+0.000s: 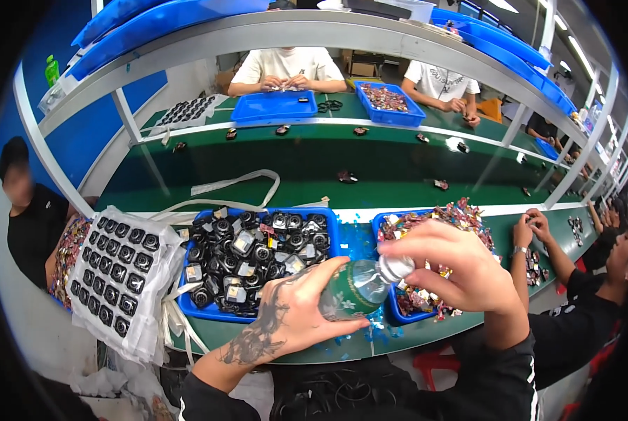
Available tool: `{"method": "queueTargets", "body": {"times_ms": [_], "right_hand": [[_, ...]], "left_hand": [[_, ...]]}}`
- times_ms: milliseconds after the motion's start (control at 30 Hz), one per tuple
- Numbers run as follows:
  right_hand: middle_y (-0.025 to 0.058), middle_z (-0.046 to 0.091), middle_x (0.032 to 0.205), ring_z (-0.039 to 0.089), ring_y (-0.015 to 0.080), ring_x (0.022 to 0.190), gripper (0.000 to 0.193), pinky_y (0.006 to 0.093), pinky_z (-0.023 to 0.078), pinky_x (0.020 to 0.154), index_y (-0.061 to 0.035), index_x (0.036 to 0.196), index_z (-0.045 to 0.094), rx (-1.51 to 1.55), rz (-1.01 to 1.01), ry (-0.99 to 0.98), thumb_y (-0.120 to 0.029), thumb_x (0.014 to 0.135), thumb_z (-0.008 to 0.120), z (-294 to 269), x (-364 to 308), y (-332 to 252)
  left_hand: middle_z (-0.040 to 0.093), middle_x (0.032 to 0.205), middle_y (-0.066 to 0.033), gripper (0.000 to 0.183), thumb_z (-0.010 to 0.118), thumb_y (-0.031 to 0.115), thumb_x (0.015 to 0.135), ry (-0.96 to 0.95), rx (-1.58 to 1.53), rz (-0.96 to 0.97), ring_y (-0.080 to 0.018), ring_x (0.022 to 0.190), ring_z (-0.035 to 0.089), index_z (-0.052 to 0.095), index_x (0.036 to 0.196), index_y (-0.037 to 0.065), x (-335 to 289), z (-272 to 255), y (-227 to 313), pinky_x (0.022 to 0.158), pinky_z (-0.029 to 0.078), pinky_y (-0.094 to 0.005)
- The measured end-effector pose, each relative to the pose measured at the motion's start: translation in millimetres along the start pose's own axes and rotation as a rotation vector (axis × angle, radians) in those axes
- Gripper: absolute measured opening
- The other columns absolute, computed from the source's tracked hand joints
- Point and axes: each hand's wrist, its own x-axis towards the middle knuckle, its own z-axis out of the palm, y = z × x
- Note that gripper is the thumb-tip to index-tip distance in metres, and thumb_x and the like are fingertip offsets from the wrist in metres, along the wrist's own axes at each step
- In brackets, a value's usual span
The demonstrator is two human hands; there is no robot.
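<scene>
A clear plastic bottle with a green patterned label is tilted over the front edge of the bench, its neck to the upper right. My tattooed left hand is closed round its body. My right hand pinches the whitish bottle cap between thumb and fingers; whether the cap is loose from the neck is hidden. Left of the bottle stands a blue tray heaped with black camera-like parts. Behind my right hand is another blue tray of small colourful pieces, partly covered.
A white foam tray with rows of black parts leans at the left. A green conveyor belt carries scattered parts beyond the trays. Metal shelf rails cross overhead. Co-workers sit across the belt, at the left and close on my right.
</scene>
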Motion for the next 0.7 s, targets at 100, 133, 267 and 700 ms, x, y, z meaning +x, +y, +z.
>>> {"method": "queueTargets", "body": {"times_ms": [100,133,267,700], "right_hand": [[0.0116,0.058,0.069,0.058,0.0308,0.060,0.020,0.0389,0.046,0.055,-0.0051,0.089,0.063,-0.140,0.213,-0.013,-0.023,0.082,0.070,13.2,-1.1,-8.4],[0.0123,0.057,0.064,0.057,0.0318,0.056,0.024,0.0399,0.045,0.052,-0.0047,0.081,0.062,-0.283,0.265,0.009,-0.028,0.084,0.068,17.0,-7.4,-2.1],[0.0136,0.060,0.069,0.058,0.0284,0.055,0.053,0.0362,0.044,0.050,-0.0017,0.084,0.062,-0.056,0.344,-0.180,-0.052,0.093,0.048,7.6,-11.4,20.6],[0.0237,0.062,0.086,0.064,0.0379,0.077,0.036,0.0444,0.051,0.068,-0.0002,0.104,0.056,0.450,0.185,0.052,-0.032,0.088,0.062,57.1,24.7,28.1]], "left_hand": [[0.068,0.094,-0.0129,0.073,0.086,0.036,0.062,0.094,0.158,0.071,-0.0242,0.080,0.070,0.059,0.117,-0.001,-8.3,7.0,-1.5,0.071,0.056,-0.0318],[0.068,0.091,-0.0120,0.072,0.086,0.036,0.061,0.136,0.265,0.117,-0.0234,0.077,0.070,0.060,0.116,-0.001,-4.9,11.5,-1.0,0.069,0.056,-0.0315],[0.067,0.086,-0.0117,0.072,0.085,0.037,0.061,0.224,0.308,0.113,-0.0249,0.075,0.068,0.059,0.118,0.000,-1.9,4.2,-6.9,0.066,0.055,-0.0320],[0.068,0.098,-0.0155,0.072,0.087,0.028,0.058,0.320,0.297,0.081,-0.0314,0.087,0.067,0.059,0.120,0.005,2.5,-13.7,-14.9,0.079,0.053,-0.0389]]}}
